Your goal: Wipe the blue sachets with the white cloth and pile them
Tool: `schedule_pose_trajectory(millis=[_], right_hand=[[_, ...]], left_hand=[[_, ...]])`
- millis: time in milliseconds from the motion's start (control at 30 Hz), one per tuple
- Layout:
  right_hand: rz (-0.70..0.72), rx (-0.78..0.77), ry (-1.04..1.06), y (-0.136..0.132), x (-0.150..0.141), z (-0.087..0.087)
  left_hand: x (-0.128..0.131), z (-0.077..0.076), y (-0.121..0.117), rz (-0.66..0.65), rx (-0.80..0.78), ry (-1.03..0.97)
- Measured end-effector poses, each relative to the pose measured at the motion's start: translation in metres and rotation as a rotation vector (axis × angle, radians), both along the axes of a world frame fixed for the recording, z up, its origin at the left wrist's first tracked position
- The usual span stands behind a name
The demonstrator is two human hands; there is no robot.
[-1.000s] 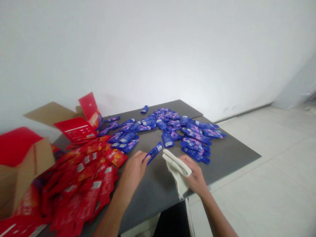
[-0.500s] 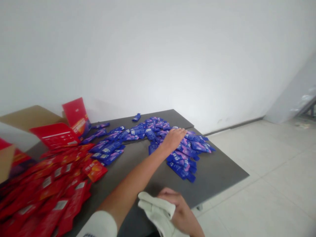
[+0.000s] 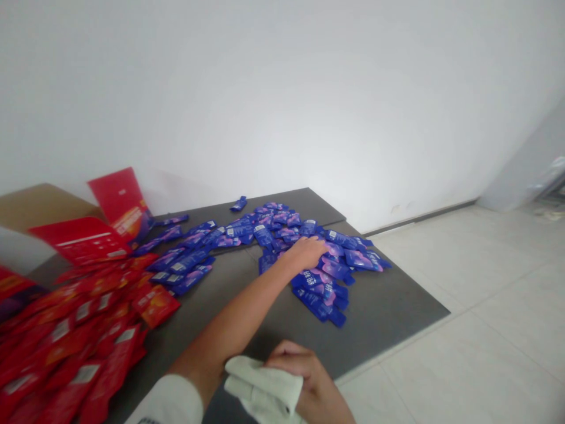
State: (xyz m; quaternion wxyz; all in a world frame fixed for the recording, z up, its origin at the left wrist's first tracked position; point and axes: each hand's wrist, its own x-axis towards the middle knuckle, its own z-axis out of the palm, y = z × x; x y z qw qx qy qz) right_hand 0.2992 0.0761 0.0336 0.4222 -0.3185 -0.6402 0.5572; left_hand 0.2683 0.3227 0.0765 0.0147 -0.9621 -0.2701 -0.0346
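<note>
My left hand (image 3: 308, 252) reaches across the dark table and rests palm down on a spread pile of blue and purple sachets (image 3: 325, 281). Its fingers stretch over the sachets, and their tips are partly hidden. Low in the view, my right hand (image 3: 304, 377) is closed around a bunched pale cloth (image 3: 262, 384), which hangs beneath my left forearm. What the cloth belongs to is not clear. More blue sachets (image 3: 189, 259) trail leftward from the pile, some lined up in overlapping rows.
A large heap of red sachets (image 3: 88, 330) covers the table's left side. Behind it stand open red boxes (image 3: 82, 238) and a brown cardboard flap (image 3: 46, 206). A white wall (image 3: 282, 100) borders the grey tabletop (image 3: 397, 303); pale floor tiles (image 3: 481, 282) lie to the right.
The view has shifted, moving the boxes and red heap leftward. My left hand has drawn slightly nearer over the blue sachets, uncovering some beyond its fingers. My right hand still grips the cloth.
</note>
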Motion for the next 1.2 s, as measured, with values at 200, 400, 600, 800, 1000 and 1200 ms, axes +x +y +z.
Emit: schedule_pose_trajectory(millis=[200,400,600,800,1000,1200], right_hand=[[0.0,0.039,0.012,0.002,0.0,-0.002],[0.001,0.054,-0.017,0.002,0.001,0.002],[0.088,0.029,-0.065,0.002,0.004,0.0],[0.121,0.031,-0.052,0.003,0.004,0.002],[0.103,0.041,-0.066,0.002,0.003,0.001],[0.085,0.039,-0.08,0.004,0.002,0.001]], left_hand=[[0.003,0.009,-0.002,0.0,-0.017,0.013],[-0.008,0.032,-0.015,0.029,-0.038,-0.02],[-0.081,0.049,-0.046,0.139,-0.132,-0.085],[-0.161,0.014,-0.044,0.561,-0.113,-0.145],[-0.155,-0.027,-0.047,0.609,-0.156,-0.133],[-0.125,-0.038,-0.055,0.733,-0.161,-0.104]])
